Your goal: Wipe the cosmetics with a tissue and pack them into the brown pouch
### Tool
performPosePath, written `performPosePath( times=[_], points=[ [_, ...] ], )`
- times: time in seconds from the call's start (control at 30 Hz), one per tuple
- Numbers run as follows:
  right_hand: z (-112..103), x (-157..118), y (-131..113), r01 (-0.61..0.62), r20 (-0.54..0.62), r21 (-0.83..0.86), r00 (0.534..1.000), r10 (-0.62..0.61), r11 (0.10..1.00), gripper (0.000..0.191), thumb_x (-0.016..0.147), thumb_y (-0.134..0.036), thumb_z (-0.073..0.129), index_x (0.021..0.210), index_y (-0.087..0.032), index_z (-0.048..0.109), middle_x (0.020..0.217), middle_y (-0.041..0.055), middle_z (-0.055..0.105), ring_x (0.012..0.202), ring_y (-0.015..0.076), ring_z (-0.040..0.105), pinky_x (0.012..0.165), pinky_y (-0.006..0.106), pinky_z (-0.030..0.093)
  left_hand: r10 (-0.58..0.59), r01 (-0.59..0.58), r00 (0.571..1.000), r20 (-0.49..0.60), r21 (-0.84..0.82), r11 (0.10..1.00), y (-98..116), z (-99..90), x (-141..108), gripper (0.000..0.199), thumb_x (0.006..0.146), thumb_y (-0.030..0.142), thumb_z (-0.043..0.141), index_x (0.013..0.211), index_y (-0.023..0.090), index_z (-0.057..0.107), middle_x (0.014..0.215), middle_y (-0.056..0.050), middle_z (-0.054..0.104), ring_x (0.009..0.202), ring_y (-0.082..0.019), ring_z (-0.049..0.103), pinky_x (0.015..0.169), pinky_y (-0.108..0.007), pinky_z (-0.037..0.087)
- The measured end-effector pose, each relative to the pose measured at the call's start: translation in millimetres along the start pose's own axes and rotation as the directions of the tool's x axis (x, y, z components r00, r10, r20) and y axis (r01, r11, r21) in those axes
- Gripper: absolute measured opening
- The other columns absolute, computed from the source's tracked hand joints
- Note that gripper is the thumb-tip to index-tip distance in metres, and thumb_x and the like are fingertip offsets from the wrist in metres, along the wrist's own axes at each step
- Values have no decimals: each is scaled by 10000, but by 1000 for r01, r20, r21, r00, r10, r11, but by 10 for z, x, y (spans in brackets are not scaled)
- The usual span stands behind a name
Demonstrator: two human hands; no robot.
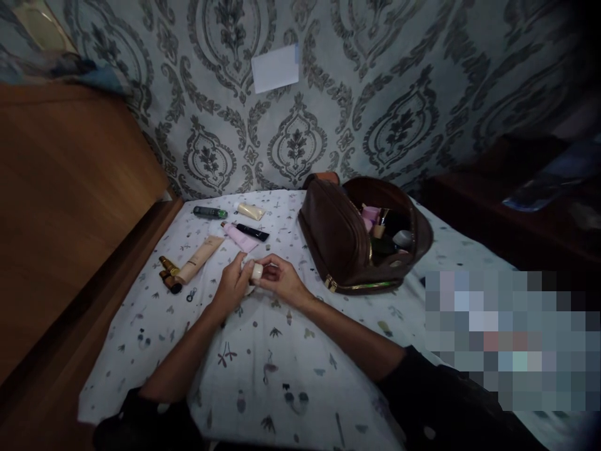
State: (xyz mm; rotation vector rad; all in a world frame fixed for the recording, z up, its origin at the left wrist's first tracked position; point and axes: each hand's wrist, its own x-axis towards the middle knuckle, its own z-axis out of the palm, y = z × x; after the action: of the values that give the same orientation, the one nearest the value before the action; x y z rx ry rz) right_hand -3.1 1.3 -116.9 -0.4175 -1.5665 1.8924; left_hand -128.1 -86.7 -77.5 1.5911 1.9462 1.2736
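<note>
The left hand [233, 280] and right hand [283, 283] hold a small white thing [257, 271] between them, over a white cloth [256, 351] with little pictures. A black tube [252, 232] touches a pink tube [241, 238]. Nearby lies a peach tube [198, 261]. A brown bag [328, 232] sits open, with things inside.

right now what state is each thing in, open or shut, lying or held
brown bag: upright, unzipped, items inside
white item: held between left hand and right hand
cream tube: lying
green-tipped container: lying
black tube: lying
pink tube: lying
peach tube: lying
gold-brown containers: lying
</note>
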Motion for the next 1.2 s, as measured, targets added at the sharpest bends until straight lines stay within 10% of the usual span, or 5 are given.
performPosePath(
  times=[0.43,0.77,1.2],
  points=[
    [25,-122,-58,277,-11,-673,923,-384,686,334,762,-192,687,1091,-215,636,960,34,640,858,174,603,776,287,493,-173,173,985,20,-238,956,-44,51,19,436,771,584,618,897,166,623,794,-24,664,783,-218,611,749,-322,490],
    [-25,-59,-9,126,-41,-694,976,-214,709,502,690,-297,781,1170,-226,649,912,9,560,796,170,567,755,290,492,-232,221,966,-110,-103,970,-30,102,53,629,581,637,727,984,180,568,831,-30,673,801,-267,649,747,-380,534],
    [-44,-57,-59,223,-67,-529,951,-302,819,424,656,-204,831,1051,-223,678,948,-5,604,827,141,586,751,242,484,-243,246,969,41,-140,959,90,83,30,569,627,719,657,749,165,626,749,-60,693,769,-262,644,723,-357,533]
  ],
)
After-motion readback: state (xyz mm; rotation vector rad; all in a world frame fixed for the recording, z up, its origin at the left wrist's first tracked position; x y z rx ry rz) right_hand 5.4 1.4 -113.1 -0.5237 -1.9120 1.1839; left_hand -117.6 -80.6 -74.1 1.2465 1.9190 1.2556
